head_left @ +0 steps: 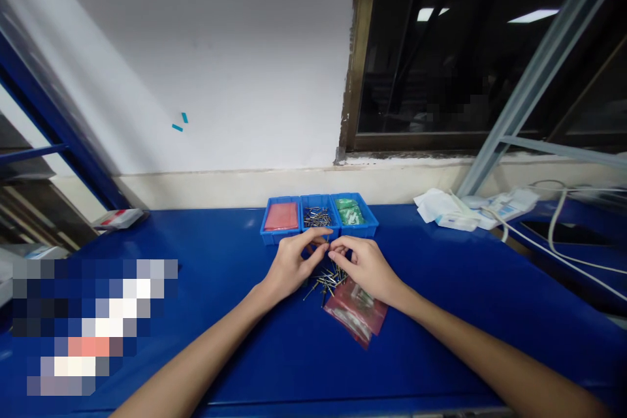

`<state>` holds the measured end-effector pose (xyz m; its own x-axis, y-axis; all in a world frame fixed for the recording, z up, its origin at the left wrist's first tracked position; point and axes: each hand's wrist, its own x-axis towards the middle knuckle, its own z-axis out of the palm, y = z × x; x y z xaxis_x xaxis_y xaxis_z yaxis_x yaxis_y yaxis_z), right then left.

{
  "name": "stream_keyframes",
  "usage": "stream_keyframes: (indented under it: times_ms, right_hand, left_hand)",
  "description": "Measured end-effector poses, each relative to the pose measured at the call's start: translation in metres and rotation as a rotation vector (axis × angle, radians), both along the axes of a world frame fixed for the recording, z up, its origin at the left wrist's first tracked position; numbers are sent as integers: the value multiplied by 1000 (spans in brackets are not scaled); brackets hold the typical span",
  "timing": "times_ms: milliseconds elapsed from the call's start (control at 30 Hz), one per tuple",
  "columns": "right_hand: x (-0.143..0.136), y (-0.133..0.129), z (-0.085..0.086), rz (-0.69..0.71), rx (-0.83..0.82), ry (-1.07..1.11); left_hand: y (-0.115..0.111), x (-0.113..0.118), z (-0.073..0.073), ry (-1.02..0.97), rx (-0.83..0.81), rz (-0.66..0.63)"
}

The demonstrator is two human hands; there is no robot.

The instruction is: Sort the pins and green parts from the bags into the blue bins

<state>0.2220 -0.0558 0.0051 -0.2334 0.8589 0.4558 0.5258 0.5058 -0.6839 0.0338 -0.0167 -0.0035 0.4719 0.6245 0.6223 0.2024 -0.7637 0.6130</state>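
My left hand (292,262) and my right hand (368,265) meet above the middle of the table, fingertips almost touching. Thumb and fingers are pinched on each hand. Whatever sits between them is too small to make out. Under the hands lies a loose pile of thin metal pins with brass-coloured parts (329,284), perhaps rivets or screws, partly hidden. Beside it, below my right hand, are pink see-through bags (353,315) with pale contents. Just beyond my fingers stands a blue bin of small metal parts (318,217).
Left of that bin, a blue bin (281,233) holds pink bags; the right blue bin (367,228) holds a green bag with white pieces. White packets (450,209) and white cables (553,222) lie at the right. A box (120,219) sits at the back left of the blue table (274,366).
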Motion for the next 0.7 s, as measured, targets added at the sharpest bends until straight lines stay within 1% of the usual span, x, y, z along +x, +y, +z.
stream_keyframes:
  times_ms: [167, 267, 333, 433, 567, 700]
  right_hand:
    - [-1, 1, -1, 8, -91, 90]
    - [0, 1, -1, 7, -103, 107]
    - [0, 0, 0, 1, -85, 76]
    - [1, -1, 2, -20, -17, -17]
    - [2, -2, 0, -12, 72, -115]
    - [3, -2, -3, 4, 79, -143]
  left_hand:
    - [-2, 3, -2, -25, -68, 1]
    - [-2, 3, -1, -24, -85, 16]
    - [-2, 3, 0, 10, -44, 31]
    - [-1, 1, 1, 72, 34, 50]
    - [3, -1, 0, 82, 73, 59]
    - [6, -3, -4, 123, 134, 13]
